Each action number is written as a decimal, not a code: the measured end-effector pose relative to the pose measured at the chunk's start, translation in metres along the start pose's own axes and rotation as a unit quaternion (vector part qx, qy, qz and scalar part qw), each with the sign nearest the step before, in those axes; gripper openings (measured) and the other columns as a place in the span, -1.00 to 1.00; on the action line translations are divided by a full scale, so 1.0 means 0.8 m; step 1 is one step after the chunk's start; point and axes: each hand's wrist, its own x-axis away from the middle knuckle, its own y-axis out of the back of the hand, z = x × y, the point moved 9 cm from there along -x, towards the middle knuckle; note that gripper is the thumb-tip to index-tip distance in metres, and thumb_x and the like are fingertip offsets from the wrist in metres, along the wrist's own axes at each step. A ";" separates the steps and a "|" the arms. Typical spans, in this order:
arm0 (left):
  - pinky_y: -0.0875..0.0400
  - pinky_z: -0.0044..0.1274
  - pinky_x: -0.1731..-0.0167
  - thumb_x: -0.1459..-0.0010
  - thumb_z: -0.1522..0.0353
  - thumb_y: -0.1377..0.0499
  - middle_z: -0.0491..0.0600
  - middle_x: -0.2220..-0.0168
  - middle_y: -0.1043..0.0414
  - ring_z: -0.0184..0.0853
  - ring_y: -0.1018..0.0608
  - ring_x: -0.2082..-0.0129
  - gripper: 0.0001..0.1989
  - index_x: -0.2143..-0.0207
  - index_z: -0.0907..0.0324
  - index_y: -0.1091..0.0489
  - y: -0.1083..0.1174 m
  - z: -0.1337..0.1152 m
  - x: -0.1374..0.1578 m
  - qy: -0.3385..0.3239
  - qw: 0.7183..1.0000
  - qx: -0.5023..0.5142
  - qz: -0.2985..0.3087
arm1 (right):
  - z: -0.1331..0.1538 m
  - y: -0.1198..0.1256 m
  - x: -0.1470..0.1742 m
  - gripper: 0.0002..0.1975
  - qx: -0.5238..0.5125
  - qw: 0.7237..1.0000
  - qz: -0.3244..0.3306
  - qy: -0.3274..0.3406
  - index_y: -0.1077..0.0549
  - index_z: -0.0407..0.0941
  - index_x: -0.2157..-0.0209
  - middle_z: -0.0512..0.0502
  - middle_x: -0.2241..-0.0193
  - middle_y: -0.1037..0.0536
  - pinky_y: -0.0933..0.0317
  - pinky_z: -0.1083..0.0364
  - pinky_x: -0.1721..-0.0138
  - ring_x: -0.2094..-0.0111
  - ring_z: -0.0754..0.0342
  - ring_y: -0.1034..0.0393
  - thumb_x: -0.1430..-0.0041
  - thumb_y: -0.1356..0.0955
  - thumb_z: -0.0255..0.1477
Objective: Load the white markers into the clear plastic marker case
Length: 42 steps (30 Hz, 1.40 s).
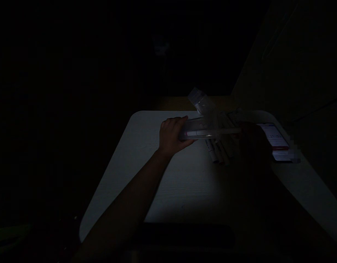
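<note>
In dim light, my left hand (173, 136) is closed around the end of a clear plastic case (194, 126), held sideways above the table. A pale pen with a pinkish band, probably a marker, shows inside it. My right hand (254, 140) is in deep shadow at the other end of the case. Its fingers pinch the right end of a white marker (231, 130), whose left end reaches the case's mouth. Several markers (216, 151) lie on the table under and behind the case. A clear plastic flap (200, 99) sticks up behind it.
The pale table (182, 186) has rounded corners. To the right of my right hand lies a phone (274, 137) with its screen lit. A thin dark cable (319, 110) runs along the right side. Beyond the table nearly everything is too dark to make out.
</note>
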 end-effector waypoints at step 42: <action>-0.21 -0.38 0.15 0.08 -0.16 -0.08 0.07 0.13 -0.42 -0.18 -0.41 0.15 -0.24 -0.04 0.15 -0.25 -0.007 0.010 0.005 0.020 0.999 0.004 0.036 | 0.025 -0.036 0.016 -0.55 -0.074 0.991 0.088 0.072 -0.19 -0.14 -0.16 -0.20 -0.13 -0.25 -0.15 -0.06 -0.16 -0.17 0.00 -0.15 -0.26 -0.10 -0.36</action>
